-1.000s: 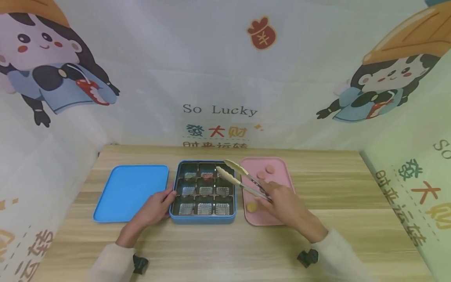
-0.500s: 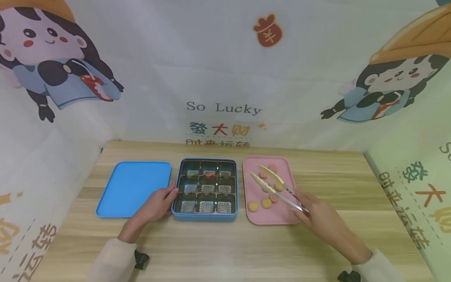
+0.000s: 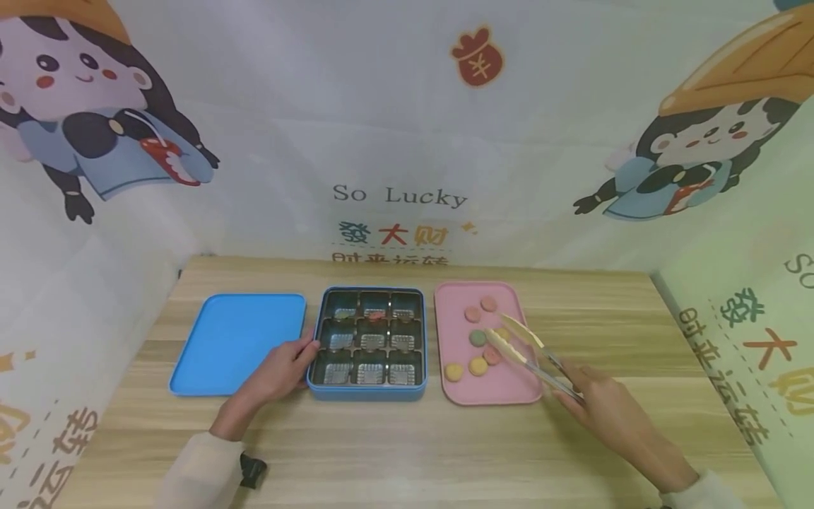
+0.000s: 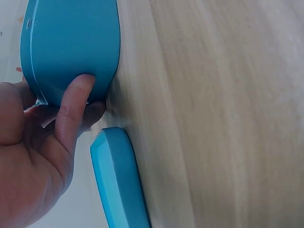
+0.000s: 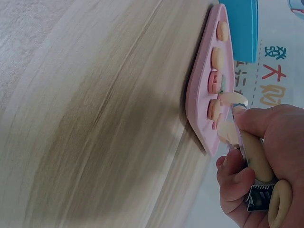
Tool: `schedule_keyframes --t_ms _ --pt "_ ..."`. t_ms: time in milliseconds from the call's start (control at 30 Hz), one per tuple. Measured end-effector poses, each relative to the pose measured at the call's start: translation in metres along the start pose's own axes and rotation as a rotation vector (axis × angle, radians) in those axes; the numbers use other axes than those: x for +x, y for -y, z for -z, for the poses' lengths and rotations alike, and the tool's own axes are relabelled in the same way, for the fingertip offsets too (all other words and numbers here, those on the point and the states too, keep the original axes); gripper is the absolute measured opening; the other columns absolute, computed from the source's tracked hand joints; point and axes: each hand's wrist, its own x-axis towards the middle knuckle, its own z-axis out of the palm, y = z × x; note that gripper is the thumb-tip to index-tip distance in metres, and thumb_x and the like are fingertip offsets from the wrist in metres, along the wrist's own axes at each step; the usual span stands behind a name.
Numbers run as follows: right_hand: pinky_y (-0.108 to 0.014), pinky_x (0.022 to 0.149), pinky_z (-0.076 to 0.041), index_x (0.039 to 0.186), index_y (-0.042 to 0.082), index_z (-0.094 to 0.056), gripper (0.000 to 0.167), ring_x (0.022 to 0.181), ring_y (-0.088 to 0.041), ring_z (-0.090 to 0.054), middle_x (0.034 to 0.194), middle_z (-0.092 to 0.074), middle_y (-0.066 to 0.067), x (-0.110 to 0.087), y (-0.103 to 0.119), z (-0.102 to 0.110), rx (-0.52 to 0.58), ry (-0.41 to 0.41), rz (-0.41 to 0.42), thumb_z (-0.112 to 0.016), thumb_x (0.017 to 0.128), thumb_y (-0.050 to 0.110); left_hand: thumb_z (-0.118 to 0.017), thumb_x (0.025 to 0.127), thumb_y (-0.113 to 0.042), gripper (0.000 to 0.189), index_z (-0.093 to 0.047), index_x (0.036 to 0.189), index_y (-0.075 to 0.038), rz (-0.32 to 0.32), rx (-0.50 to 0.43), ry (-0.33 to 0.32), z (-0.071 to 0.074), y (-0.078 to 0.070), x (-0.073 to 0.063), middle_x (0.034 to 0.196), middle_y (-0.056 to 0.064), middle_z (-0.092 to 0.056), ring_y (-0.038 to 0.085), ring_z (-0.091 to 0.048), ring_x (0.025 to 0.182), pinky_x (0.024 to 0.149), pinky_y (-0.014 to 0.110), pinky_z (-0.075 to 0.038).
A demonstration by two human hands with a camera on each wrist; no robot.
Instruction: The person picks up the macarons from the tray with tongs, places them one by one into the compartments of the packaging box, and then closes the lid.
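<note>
My left hand (image 3: 280, 371) grips the left side of a square blue box (image 3: 367, 395), fingers against its outer wall in the left wrist view. Inside the box is a dark divider with several compartments. Something green lies in the back-left one and something red in the back-middle one. My right hand (image 3: 607, 410) holds metal tongs (image 3: 552, 378) with cream tips. The tongs stand spread, tips low over the right side of a pink tray (image 3: 450, 332), close to a yellow macaron (image 3: 504, 334) and a green macaron (image 3: 478, 338). Several more pink and yellow macarons lie there.
A flat blue lid (image 3: 238, 343) lies left of the box on the wooden table (image 3: 394, 452). A printed cloth (image 3: 286, 162) hangs behind the table and along both sides. The box stands between lid and tray.
The right hand has drawn the tongs from over the box back to the right, above the tray, uncovering the macarons. The left hand keeps its hold on the box.
</note>
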Motion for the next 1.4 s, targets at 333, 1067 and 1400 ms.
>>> schedule_keyframes --t_ms 333,1067,1400 --pt "-0.022 0.048 -0.04 0.122 -0.004 -0.061 0.046 0.06 -0.006 -0.045 0.076 -0.06 -0.003 -0.003 -0.002 -0.005 -0.001 0.025 -0.012 -0.079 0.084 0.015 -0.04 0.109 -0.024 0.052 -0.031 0.151 0.006 0.013 -0.001 0.011 0.0 -0.002 -0.006 0.124 0.034 -0.06 0.019 -0.067 0.079 0.062 0.026 -0.055" --pt "-0.021 0.046 -0.039 0.124 -0.009 -0.061 0.044 0.056 -0.007 -0.043 0.075 -0.06 -0.006 0.011 0.0 -0.003 0.032 -0.006 -0.013 -0.075 0.086 0.009 -0.039 0.109 -0.026 0.053 -0.029 0.152 0.004 0.01 0.0 -0.005 0.006 -0.005 -0.002 0.125 0.034 -0.059 0.024 -0.067 0.088 0.064 0.028 -0.057" --pt "-0.022 0.051 -0.045 0.126 -0.009 -0.061 0.047 0.062 -0.008 -0.05 0.084 -0.068 -0.012 0.017 0.015 0.004 0.067 0.015 -0.011 -0.075 0.087 0.011 -0.04 0.109 -0.025 0.054 -0.028 0.152 0.006 0.011 -0.026 0.018 0.003 -0.006 -0.004 0.124 0.037 -0.058 0.019 -0.068 0.073 0.06 0.027 -0.056"
